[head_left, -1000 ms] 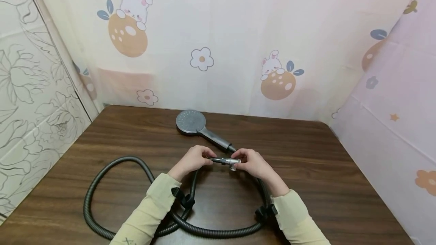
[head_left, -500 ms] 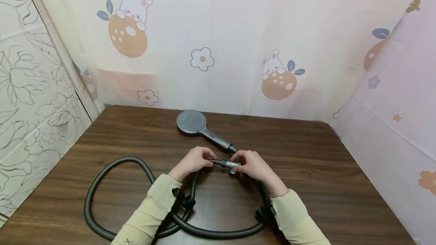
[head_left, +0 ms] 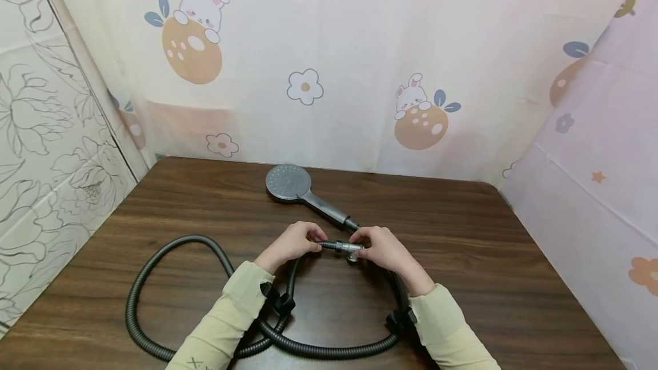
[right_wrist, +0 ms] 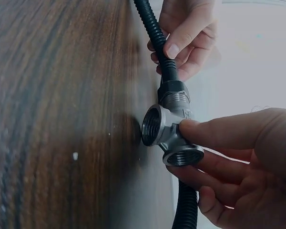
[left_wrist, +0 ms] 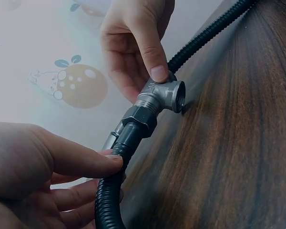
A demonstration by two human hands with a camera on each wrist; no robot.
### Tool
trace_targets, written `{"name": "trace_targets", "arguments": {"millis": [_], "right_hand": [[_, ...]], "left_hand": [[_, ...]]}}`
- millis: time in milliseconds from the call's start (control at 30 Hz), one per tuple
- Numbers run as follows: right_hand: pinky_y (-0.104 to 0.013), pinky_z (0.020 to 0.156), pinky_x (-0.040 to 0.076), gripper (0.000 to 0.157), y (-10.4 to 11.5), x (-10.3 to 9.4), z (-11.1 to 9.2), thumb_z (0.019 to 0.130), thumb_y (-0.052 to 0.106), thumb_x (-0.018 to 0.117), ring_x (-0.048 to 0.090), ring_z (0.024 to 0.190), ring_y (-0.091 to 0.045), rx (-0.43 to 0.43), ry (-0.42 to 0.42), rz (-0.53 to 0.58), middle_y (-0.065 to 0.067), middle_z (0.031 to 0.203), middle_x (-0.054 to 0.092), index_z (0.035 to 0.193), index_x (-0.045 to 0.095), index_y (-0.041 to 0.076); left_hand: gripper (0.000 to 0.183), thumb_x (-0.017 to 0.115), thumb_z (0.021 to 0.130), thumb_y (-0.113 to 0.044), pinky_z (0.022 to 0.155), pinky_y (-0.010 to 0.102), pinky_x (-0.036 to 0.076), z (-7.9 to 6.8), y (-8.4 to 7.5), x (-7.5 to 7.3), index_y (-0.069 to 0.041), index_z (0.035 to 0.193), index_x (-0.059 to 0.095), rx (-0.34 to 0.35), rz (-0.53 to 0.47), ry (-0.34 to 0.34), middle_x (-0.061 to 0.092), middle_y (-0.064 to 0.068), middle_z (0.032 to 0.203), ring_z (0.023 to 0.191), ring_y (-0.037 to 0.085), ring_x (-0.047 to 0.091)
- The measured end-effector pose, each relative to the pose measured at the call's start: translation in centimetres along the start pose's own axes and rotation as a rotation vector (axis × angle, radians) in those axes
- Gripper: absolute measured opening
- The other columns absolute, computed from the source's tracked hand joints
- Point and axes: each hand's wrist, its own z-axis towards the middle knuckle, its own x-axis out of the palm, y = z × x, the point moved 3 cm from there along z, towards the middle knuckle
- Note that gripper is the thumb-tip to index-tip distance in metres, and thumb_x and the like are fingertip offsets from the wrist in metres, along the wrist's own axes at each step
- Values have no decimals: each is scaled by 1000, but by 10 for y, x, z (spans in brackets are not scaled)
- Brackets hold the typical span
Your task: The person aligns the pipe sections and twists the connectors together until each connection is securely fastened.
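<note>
My left hand [head_left: 295,241] pinches the end of a black ribbed shower hose [left_wrist: 108,202] between thumb and fingers, just behind its dark hex nut [left_wrist: 139,119]. The nut sits on the threaded end of a silver metal tee fitting [right_wrist: 174,131], with some thread showing between them. My right hand [head_left: 384,251] holds the tee, its thumb on the top and fingers beneath. Two threaded openings of the tee face the right wrist camera. Hose and tee are lifted a little above the wooden table [head_left: 488,278].
A grey shower head [head_left: 288,182] lies face up behind the hands, its handle joined to a hose. The hose [head_left: 135,296] loops across the table at left and front, passing below both forearms. Printed curtains [head_left: 349,113] hang along the table's back and sides.
The tee has dipped and turned very slightly between the hands. Both hands keep their grips in nearly the same place, while the shower head and hose loops stay put.
</note>
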Motion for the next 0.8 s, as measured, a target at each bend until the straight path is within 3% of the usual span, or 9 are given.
{"name": "trace_targets", "arguments": {"millis": [200,433,800], "right_hand": [[-32,71,45,21,-1,-2,-1,76,9,71,57,83,-14,1,-38,-59,1,93,66,96,70,12],[-34,75,46,19,-1,-4,-2,76,6,70,58,87,-18,-43,-88,-95,1,91,63,95,71,11],[-36,77,47,16,-2,-6,-3,78,7,68,59,90,-19,-22,-74,-104,0,94,64,94,71,11]], "left_hand": [[16,67,76,-2,66,24,43,2,3,3,-9,90,68,2,15,5,65,0,79,71,8,54],[15,66,78,-4,69,24,43,2,4,6,-9,91,69,-2,41,0,65,-1,81,73,8,54],[17,63,78,-1,70,24,43,3,3,8,-7,94,69,22,69,2,67,2,82,75,9,56]]}}
